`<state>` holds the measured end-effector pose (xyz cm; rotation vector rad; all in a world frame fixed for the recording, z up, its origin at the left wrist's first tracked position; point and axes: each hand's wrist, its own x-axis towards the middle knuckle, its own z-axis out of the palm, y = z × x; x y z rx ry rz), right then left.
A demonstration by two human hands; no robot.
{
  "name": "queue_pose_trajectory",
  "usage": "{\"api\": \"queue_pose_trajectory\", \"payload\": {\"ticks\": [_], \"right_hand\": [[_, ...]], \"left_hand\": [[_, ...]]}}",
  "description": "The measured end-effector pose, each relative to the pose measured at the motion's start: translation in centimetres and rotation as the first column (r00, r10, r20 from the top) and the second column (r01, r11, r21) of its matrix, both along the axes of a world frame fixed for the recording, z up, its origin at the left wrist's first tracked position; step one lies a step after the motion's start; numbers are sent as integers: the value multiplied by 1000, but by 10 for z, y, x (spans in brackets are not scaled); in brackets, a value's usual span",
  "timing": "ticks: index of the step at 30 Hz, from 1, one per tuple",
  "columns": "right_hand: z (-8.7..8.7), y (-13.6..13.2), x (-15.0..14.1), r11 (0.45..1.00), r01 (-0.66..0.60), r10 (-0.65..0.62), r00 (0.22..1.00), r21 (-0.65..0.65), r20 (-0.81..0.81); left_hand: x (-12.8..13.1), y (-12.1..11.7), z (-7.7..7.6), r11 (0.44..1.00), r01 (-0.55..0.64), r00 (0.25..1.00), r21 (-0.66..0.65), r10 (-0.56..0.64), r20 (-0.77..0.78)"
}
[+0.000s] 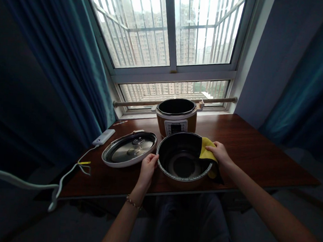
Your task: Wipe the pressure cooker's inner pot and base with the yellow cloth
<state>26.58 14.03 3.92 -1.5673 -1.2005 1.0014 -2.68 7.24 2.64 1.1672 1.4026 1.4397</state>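
Observation:
A black inner pot [182, 163] with a pale rim is at the front of the table, its mouth facing up. My left hand [148, 167] pinches the pot's rim on the left side. In my right hand [218, 152] is a yellow and black cloth [207, 149], draped over the right rim with one part inside the pot and one part hanging outside. Just behind the pot stands the brown and white cooker body [176, 118], without a lid, its control panel facing me. Left of the pot lies the round lid [130, 148], its shiny metal underside up.
A white power strip [104, 137] lies at the table's left edge, its white cable [69, 173] running down over the side. The brown wooden table [258, 153] reaches to the window [173, 33], with a rail along the sill. Blue curtains [80, 56] hang at both sides.

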Motion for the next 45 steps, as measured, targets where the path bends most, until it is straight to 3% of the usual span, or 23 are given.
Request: {"api": "queue_pose_trajectory", "payload": {"ticks": [4, 6, 8, 10, 11, 13, 16, 18, 21, 25, 27, 29, 31, 32, 33, 35, 37, 39, 42, 45], "right_hand": [[-4, 3, 5, 1000, -6, 5, 999, 16, 45], [-5, 2, 9, 999, 18, -21, 996, 37, 81], [-5, -4, 13, 996, 18, -31, 988, 85, 148], [-4, -16, 16, 982, -38, -7, 973, 186, 232], [-3, -23, 17, 962, -82, 10, 963, 260, 270], [0, -39, 18, 891, -209, 61, 935, 403, 348], [4, -57, 21, 762, -463, 207, 837, 454, 506], [4, -61, 25, 713, -568, 287, 771, 411, 568], [1, -58, 31, 685, -596, 303, 756, 419, 581], [4, -51, 29, 682, -533, 203, 796, 501, 570], [11, -51, 22, 750, -403, 119, 862, 524, 492], [23, -56, 12, 835, -192, -1, 937, 515, 350], [37, -66, -1, 874, -24, -106, 965, 485, 239], [43, -74, -10, 881, -5, -118, 966, 472, 230], [48, -82, -19, 884, -36, -97, 961, 465, 259], [51, -99, -40, 876, -221, 27, 910, 428, 414], [46, -114, -59, 812, -456, 162, 775, 364, 611], [36, -123, -74, 737, -606, 214, 628, 298, 749], [27, -127, -85, 705, -669, 212, 514, 234, 831], [30, -123, -86, 672, -724, 251, 423, 158, 871]], "left_hand": [[-2, -5, 2, 1000, -4, 996, 7, 5, -84], [-4, -12, 7, 999, -35, 967, 12, 37, -252], [-5, -21, 12, 990, -108, 839, 95, 142, -526], [-2, -31, 18, 949, -129, 631, 287, 302, -714], [2, -37, 20, 917, -90, 566, 388, 367, -738], [11, -47, 21, 857, 78, 527, 509, 398, -751], [28, -58, 18, 776, 432, 505, 459, 214, -836], [37, -61, 13, 723, 566, 458, 397, 124, -880], [44, -60, 5, 728, 550, 468, 409, 137, -873], [48, -57, -1, 738, 458, 541, 496, 212, -814], [50, -56, -2, 728, 433, 569, 531, 236, -788], [51, -56, -3, 723, 417, 586, 551, 250, -771], [52, -56, -4, 719, 410, 597, 561, 254, -761], [52, -55, -4, 718, 408, 601, 564, 254, -758], [52, -55, -5, 717, 408, 602, 565, 254, -757], [53, -54, -7, 711, 406, 597, 574, 269, -756], [52, -53, -8, 702, 402, 592, 588, 291, -752], [52, -53, -9, 696, 403, 592, 594, 297, -749], [51, -52, -9, 698, 413, 598, 586, 277, -752], [49, -50, -10, 693, 416, 589, 588, 287, -755]]}}
